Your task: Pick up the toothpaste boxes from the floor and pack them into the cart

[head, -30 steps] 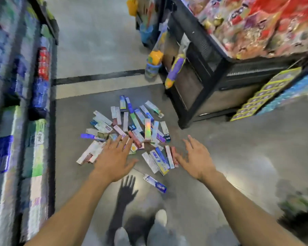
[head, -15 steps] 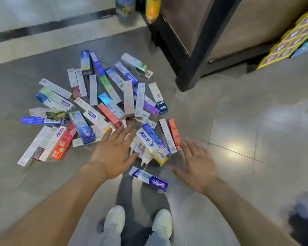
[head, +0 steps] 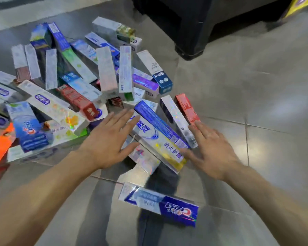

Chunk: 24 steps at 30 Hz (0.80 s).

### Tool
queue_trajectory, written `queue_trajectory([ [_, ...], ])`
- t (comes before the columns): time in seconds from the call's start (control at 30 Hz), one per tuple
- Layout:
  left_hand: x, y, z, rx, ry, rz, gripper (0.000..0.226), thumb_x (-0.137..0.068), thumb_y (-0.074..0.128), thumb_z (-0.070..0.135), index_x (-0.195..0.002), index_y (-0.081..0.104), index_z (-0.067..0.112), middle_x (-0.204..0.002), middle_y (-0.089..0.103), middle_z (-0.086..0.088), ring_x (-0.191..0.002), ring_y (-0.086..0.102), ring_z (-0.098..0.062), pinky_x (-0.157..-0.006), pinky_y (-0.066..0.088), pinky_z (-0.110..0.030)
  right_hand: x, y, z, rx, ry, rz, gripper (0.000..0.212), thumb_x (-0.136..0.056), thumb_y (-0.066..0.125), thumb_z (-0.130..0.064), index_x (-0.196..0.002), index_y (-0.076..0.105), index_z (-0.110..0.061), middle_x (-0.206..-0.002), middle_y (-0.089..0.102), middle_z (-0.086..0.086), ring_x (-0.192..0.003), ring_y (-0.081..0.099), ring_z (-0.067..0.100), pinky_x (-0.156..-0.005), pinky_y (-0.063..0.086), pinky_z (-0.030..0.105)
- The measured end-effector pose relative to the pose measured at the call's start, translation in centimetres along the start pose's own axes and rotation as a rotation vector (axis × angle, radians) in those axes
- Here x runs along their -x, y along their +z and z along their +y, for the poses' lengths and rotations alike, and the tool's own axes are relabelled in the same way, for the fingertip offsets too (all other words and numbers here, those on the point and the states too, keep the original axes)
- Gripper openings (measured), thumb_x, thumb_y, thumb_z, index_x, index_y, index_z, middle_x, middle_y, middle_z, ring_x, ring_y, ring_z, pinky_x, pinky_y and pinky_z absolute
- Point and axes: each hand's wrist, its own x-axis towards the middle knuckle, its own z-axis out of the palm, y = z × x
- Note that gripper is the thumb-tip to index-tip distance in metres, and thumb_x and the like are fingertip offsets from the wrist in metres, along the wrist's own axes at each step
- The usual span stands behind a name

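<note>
**Hands down at the pile, nothing lifted yet**

We are much lower and closer than a second ago: the aisle shelves and the display top have dropped out of view, and the pile (head: 82,89) of toothpaste boxes now fills the upper left of the frame. That tells us we have crouched in to begin gathering; packing has not started, and no cart is in sight.

The floor (head: 247,96) is open tile to the right and near us, so a sweep or lift toward our body has free room. The dark stand (head: 190,32) sits just beyond the pile's far right edge, which limits any push away from us. To the left the pile runs off the frame, so we cannot tell where it ends.

Our left hand (head: 105,144) hovers with fingers spread over the near edge of the pile, the grip apart and holding nothing. Our right hand (head: 212,153) is likewise spread, its thumb at the end of the blue-and-yellow box (head: 160,137) that lies between both hands. One Crest box (head: 160,205) lies alone nearest us, apart from the rest, between our forearms.
</note>
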Motion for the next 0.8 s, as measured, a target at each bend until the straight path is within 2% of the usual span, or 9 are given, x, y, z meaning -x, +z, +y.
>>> queue_trajectory([
  [0.13, -2.2, 0.5, 0.3, -0.026, 0.075, 0.042, 0.088, -0.092, 0.02, 0.072, -0.161, 0.016, 0.019, -0.168, 0.011, -0.007, -0.156, 0.01, -0.022, -0.127, 0.009, -0.043, -1.7, 0.4, 1.0, -0.038, 0.062, 0.03, 0.121, -0.064, -0.001, -0.093, -0.16, 0.019, -0.021, -0.169, 0.012, 0.004, -0.155, 0.013, 0.023, -0.125, 0.014, 0.04],
  [0.27, -3.2, 0.1, 0.6, -0.043, 0.109, 0.059, 0.092, -0.089, 0.02, 0.075, -0.162, 0.013, 0.019, -0.169, 0.013, -0.007, -0.156, 0.009, -0.022, -0.126, 0.005, -0.04, -1.3, -1.0, 1.3, -0.027, 0.076, 0.064, 0.115, -0.066, 0.002, -0.086, -0.16, 0.018, -0.021, -0.169, 0.012, 0.005, -0.155, 0.012, 0.022, -0.125, 0.013, 0.04],
  [0.37, -2.7, 0.2, 1.2, -0.052, 0.061, 0.004, 0.09, -0.093, 0.032, 0.072, -0.162, 0.005, 0.021, -0.17, 0.005, -0.003, -0.156, 0.001, -0.021, -0.127, 0.003, -0.042, -0.1, -1.4, 1.2, -0.051, 0.093, 0.073, 0.114, -0.068, 0.005, -0.087, -0.16, 0.019, -0.022, -0.168, 0.016, 0.005, -0.155, 0.016, 0.022, -0.124, 0.016, 0.039],
  [0.47, -2.4, 0.6, 2.6, -0.083, 0.114, -0.087, 0.091, -0.095, 0.048, 0.062, -0.162, 0.001, 0.023, -0.17, 0.001, -0.002, -0.156, -0.001, -0.021, -0.127, 0.004, -0.043, 1.4, -0.2, 1.0, -0.056, 0.075, 0.018, 0.121, -0.066, 0.003, -0.095, -0.161, 0.017, -0.022, -0.168, 0.018, 0.004, -0.154, 0.02, 0.023, -0.124, 0.02, 0.04],
  [0.57, -3.0, 1.6, 3.3, -0.077, 0.163, -0.106, 0.091, -0.093, 0.058, 0.057, -0.161, 0.009, 0.023, -0.169, 0.012, -0.004, -0.155, 0.009, -0.024, -0.126, 0.012, -0.045, 2.7, 1.6, 1.3, -0.104, 0.095, 0.003, 0.119, -0.068, 0.005, -0.098, -0.16, 0.017, -0.024, -0.168, 0.02, 0.002, -0.153, 0.023, 0.024, -0.123, 0.025, 0.044],
  [0.7, -3.7, 1.8, 3.8, -0.146, 0.164, 0.015, 0.077, -0.091, 0.064, 0.049, -0.154, 0.03, 0.021, -0.154, 0.038, -0.007, -0.141, 0.035, -0.028, -0.117, 0.027, -0.042, 4.1, 2.4, 2.4, -0.119, 0.115, -0.003, 0.124, -0.063, -0.003, -0.101, -0.16, 0.016, -0.026, -0.167, 0.023, 0.001, -0.152, 0.026, 0.022, -0.121, 0.028, 0.044],
  [0.8, -3.9, 1.0, 4.1, -0.219, 0.156, 0.042, 0.066, -0.087, 0.067, 0.049, -0.14, 0.041, 0.02, -0.141, 0.046, -0.005, -0.13, 0.043, -0.025, -0.11, 0.034, -0.04, 5.3, 1.8, 2.6, -0.133, 0.158, -0.008, 0.117, -0.067, 0.009, -0.096, -0.161, 0.015, -0.026, -0.167, 0.021, 0.003, -0.153, 0.022, 0.022, -0.123, 0.024, 0.042],
])
